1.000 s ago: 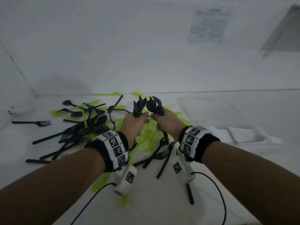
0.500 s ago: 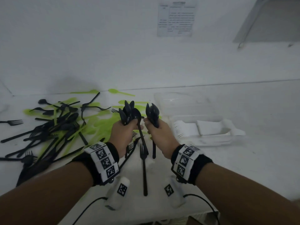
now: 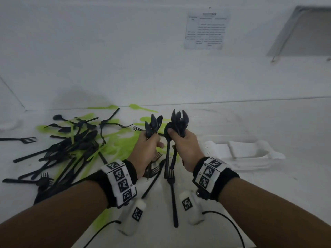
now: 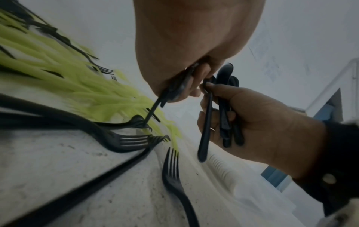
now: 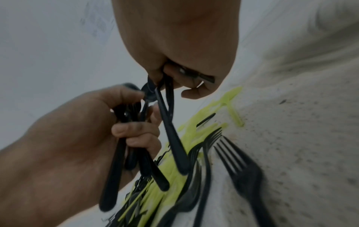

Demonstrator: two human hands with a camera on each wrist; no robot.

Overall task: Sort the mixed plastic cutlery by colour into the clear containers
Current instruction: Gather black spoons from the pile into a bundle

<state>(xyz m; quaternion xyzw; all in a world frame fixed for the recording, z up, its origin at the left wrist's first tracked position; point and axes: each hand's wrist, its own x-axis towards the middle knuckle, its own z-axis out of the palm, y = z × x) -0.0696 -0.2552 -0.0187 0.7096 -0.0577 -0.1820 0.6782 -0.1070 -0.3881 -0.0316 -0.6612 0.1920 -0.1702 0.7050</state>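
Both fists had drifted together. Left hand (image 3: 149, 149) and right hand (image 3: 184, 145) each gripped black spoons (image 3: 154, 123) (bowls up); next, carry them to the container (image 3: 222, 122) at two o'clock.

Black spoons (image 3: 154, 123), lime-green cutlery (image 3: 123, 142), seemingly white cutlery (image 3: 245, 149).

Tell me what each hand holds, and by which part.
Left hand grips a bunch of black spoons by their handles, bowls up. Right hand grips another bunch of black spoons likewise.
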